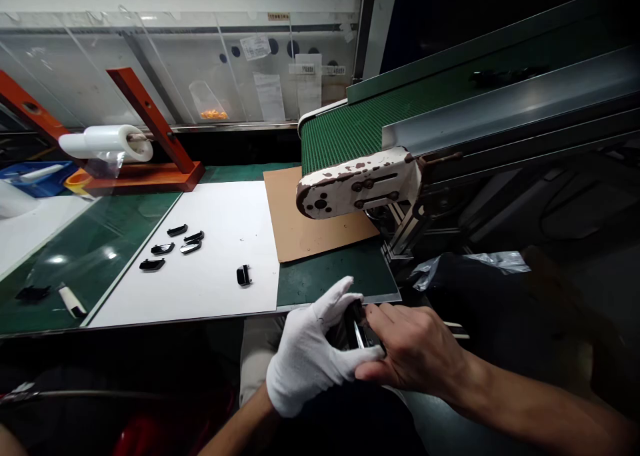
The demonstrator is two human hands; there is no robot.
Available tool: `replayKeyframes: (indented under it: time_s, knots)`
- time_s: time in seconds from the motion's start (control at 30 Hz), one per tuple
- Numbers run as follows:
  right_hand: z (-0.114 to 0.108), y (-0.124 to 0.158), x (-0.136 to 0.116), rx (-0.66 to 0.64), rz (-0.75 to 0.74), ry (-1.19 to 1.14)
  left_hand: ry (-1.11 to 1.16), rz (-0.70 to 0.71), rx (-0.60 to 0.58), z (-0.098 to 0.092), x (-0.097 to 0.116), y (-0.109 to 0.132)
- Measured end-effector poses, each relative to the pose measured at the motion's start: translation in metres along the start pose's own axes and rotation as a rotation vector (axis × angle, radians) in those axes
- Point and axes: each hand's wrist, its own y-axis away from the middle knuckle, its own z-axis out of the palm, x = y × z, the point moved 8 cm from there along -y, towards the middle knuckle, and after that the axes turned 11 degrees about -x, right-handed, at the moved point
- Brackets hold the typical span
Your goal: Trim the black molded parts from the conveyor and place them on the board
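Note:
Low in front of me, just off the table's front edge, both my hands are closed around a small glossy black plastic part point(359, 331). My left hand point(315, 349), in a white glove, grips it from the left between thumb and fingers. Bare, my right hand point(417, 346) pinches it from the right, its fingers hiding that end. A single black part point(243, 275) lies on the white sheet point(215, 289). Farther left on the same sheet, several similar black parts point(163, 249) form a loose group.
A green conveyor belt point(345, 136) slopes over a cardboard sheet point(320, 229) at the right; a dark piece point(505, 76) rides on it. On the left stand a film roll point(117, 143) on an orange stand point(145, 176), a white-handled tool point(71, 301) and a blue bin point(40, 179).

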Motion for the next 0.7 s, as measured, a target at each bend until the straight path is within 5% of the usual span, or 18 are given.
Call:
replayKeyframes:
  time_s: [0.2,0.43,0.7]
  knots:
    - [-0.003,0.000,-0.001,0.046,-0.020,-0.012,0.050,-0.014,0.011,-0.002,-0.006,-0.001]
    - [-0.013,0.005,0.007,0.265,0.163,-0.409,0.400,0.228,-0.026,0.000,-0.004,-0.005]
    - [0.032,0.036,0.021,0.276,0.481,-0.999,0.763,0.227,-0.070,0.007,-0.010,-0.007]
